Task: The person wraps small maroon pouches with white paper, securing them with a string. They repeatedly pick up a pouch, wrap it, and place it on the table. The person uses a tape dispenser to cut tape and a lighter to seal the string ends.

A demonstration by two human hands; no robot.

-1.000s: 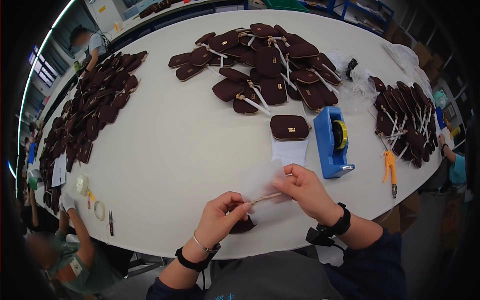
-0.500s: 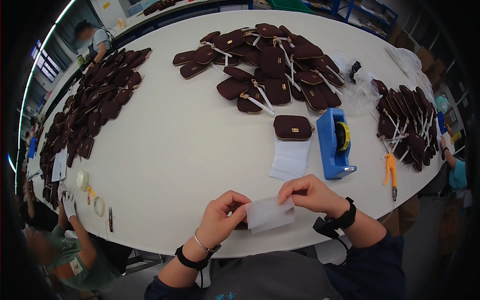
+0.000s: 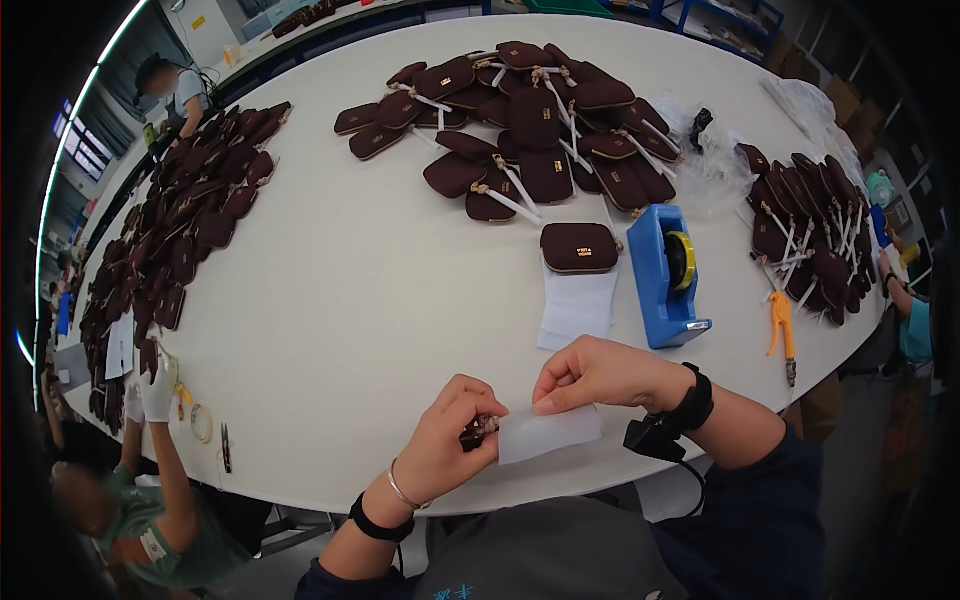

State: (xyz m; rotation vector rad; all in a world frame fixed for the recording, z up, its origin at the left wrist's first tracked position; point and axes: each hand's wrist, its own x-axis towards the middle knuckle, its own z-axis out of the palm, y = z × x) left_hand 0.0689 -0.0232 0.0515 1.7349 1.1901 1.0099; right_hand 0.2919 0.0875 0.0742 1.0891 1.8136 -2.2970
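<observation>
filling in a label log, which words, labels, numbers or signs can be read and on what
Dark pouch on white sheets: gold lettering, too small to read.
Grey apron: blue characters at the lower edge, not copied here.
Green shirt: pale patch, too blurred.
Yellow label, top left: too small.
White slip at right hand: no text visible.

The translucent white rectangular paper sheet [image 3: 550, 435], raised a second ago and spread lower half a second ago, now shows as a narrower band. The right hand [image 3: 590, 375] has come left along its far edge, closer to the left hand [image 3: 455, 430]. The tan twisted cord [image 3: 489, 424], earlier stretched bare between the hands, now shows only as a knot at the left fingers, beside more of a dark brown pouch [image 3: 472, 437]. Far to the left, a co-worker's white-gloved hand [image 3: 156, 395] has risen with another dark brown pouch [image 3: 148, 357].
</observation>
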